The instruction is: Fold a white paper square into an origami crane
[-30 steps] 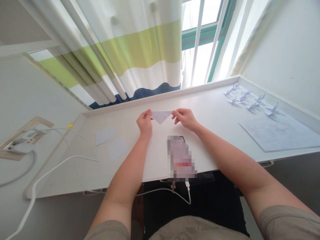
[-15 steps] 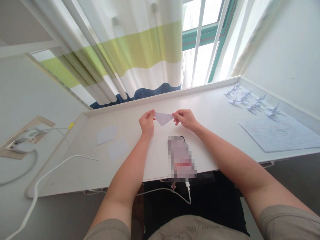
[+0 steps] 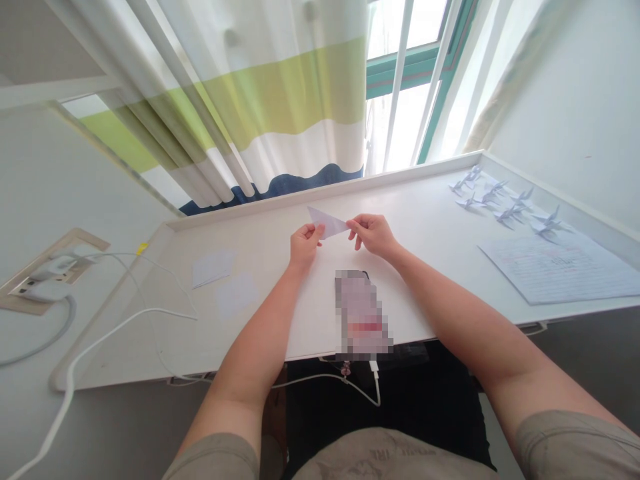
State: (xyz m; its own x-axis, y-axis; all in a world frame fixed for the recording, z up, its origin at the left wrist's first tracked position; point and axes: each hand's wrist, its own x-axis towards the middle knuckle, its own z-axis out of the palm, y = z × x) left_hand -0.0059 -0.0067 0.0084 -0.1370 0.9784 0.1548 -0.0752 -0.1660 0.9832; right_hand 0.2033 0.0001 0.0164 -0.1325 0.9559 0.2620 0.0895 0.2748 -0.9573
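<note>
A small pale paper triangle [image 3: 327, 223] is held just above the white desk [image 3: 250, 320], one corner tipped up toward the window. My left hand [image 3: 305, 244] pinches its lower left part. My right hand [image 3: 373, 235] pinches its right corner. Both hands hover over the middle of the desk, a little beyond a phone [image 3: 363, 313] that lies near the front edge with a white cable plugged in.
Two pale paper squares [image 3: 213, 268] lie on the desk's left side. Several folded paper cranes [image 3: 500, 200] and a lined written sheet [image 3: 560, 263] sit at the right. White cables [image 3: 100, 333] run from a wall socket [image 3: 45, 280] on the left. A striped curtain hangs behind.
My left hand has moved right, closer to my right hand. The triangle has turned, its point swinging from downward to up toward the window.
</note>
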